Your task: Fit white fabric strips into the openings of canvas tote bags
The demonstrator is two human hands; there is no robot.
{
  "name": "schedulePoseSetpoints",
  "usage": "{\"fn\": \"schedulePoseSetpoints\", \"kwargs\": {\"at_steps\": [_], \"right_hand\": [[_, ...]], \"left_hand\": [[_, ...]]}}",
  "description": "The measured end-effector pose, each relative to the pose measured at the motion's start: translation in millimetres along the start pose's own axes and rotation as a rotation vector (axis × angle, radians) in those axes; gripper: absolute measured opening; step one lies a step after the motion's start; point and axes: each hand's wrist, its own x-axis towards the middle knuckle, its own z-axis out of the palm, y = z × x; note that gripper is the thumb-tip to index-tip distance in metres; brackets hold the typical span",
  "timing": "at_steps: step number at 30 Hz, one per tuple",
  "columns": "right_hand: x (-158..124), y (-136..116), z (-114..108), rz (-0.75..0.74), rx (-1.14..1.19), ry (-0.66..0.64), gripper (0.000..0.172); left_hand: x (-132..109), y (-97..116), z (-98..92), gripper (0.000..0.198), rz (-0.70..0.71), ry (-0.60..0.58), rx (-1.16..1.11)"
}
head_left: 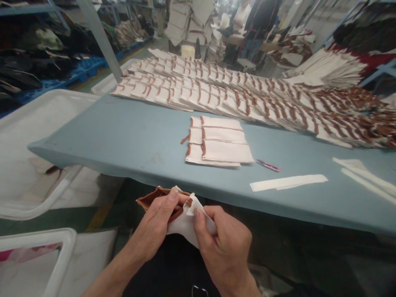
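Note:
Between both hands, just off the table's front edge, is a white fabric pouch (185, 226) with brown trim and a brown inside. My left hand (161, 212) is closed on its brown-edged opening, thumb on top and the fingers partly hidden in the cloth. My right hand (224, 235) pinches the white side between thumb and bent fingers. Beyond the hands, a small stack of similar white pouches (227, 150) with brown edges lies flat on the table. Right of that stack rests a pair of pink-handled thread snips (268, 166).
The blue-covered table (130, 140) carries long overlapping rows of brown-edged white pieces (216, 90) at the back. White strips (287, 182) lie at right. White plastic bins (18, 119) stand at left, near a metal post (100, 39). A person (261, 24) stands in the background.

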Motion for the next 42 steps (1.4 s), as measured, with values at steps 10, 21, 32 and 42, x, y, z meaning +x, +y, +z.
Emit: {"fn": "schedulePoseSetpoints", "kwargs": {"at_steps": [10, 21, 32, 42], "right_hand": [[0, 1, 9, 0.027, 0.001, 0.04, 0.041], [-5, 3, 9, 0.073, -0.005, -0.012, 0.037], [13, 11, -5, -0.128, 0.081, -0.141, 0.01], [11, 15, -2, -0.065, 0.283, -0.115, 0.017]], "left_hand": [[3, -1, -2.6, 0.035, 0.049, -0.106, -0.016], [3, 6, -1.7, 0.029, 0.14, -0.05, 0.215], [-1, 14, 1.9, 0.035, 0.149, -0.083, 0.31], [3, 6, -4.2, 0.04, 0.055, -0.165, 0.149]]}}
